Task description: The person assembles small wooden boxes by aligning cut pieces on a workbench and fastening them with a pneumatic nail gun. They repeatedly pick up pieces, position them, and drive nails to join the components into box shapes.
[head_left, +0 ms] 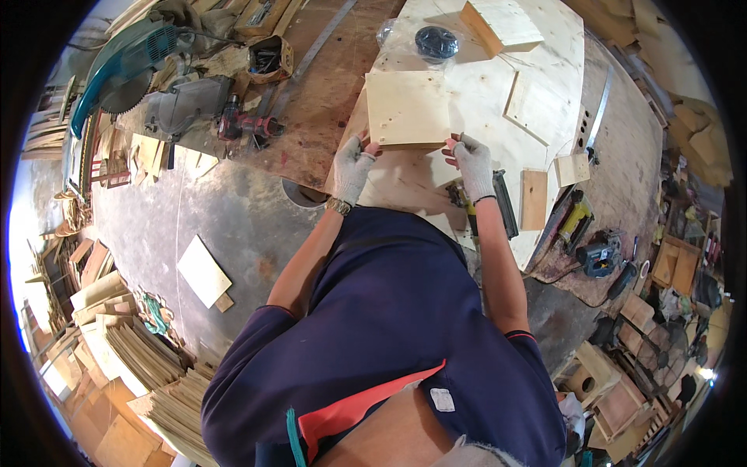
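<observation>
A pale, square wooden board (408, 107) is held over the near part of a light plywood sheet on the bench. My left hand (354, 170), in a white knit glove with bare fingertips, closes on the board's near left corner. At the near right corner, the fingers of my right hand (471, 165), gloved the same way, pinch the edge. The fingers beneath the board are hidden. Beside my right forearm lies a black and yellow tool (504, 204), partly covered by the arm. A small wooden block (533, 200) sits to its right.
Farther back on the plywood sheet (482, 101) are a wooden box (502, 27) and a dark plastic-wrapped roll (436, 43). A red drill (247, 124) and a teal circular-bladed saw (128, 70) stand left. A jigsaw (597, 257) lies right; stacked wood sheets (144, 350) are lower left.
</observation>
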A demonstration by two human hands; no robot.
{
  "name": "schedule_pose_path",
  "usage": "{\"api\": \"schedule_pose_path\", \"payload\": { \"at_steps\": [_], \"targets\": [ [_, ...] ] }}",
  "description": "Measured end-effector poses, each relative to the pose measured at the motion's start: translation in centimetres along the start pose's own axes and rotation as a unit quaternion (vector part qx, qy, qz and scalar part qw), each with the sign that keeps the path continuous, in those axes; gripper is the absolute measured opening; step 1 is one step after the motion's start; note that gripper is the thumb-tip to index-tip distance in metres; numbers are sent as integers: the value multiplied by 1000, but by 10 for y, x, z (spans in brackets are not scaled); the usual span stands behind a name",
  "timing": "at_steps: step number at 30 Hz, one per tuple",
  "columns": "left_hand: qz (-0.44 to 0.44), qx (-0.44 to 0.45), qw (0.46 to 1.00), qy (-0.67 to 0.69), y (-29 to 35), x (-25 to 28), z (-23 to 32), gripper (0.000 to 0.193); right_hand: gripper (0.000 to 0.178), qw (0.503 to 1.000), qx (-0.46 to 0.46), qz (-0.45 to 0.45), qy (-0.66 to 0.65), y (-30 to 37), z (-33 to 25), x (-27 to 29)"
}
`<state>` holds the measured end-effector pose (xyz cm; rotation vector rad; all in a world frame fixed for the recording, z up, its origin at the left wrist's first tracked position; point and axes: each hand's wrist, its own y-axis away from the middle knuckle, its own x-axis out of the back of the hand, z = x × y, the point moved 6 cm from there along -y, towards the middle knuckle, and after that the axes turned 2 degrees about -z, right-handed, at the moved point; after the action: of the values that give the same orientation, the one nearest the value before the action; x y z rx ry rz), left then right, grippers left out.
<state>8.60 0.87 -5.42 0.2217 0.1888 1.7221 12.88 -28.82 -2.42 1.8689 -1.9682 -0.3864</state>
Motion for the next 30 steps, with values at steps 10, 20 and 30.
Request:
{"api": "schedule_pose_path", "payload": {
  "at_steps": [10, 20, 30],
  "targets": [
    [94, 90, 982, -135, 10, 1, 20, 30, 40, 961, 119, 107, 225, 4, -5, -4],
    [124, 84, 987, -52, 9, -2, -1, 21, 38, 982, 56, 102, 152, 11, -7, -8],
    [108, 98, 982, -121, 15, 3, 23, 23, 27, 991, -11, 134, -22, 20, 0, -12]
  ]
}}
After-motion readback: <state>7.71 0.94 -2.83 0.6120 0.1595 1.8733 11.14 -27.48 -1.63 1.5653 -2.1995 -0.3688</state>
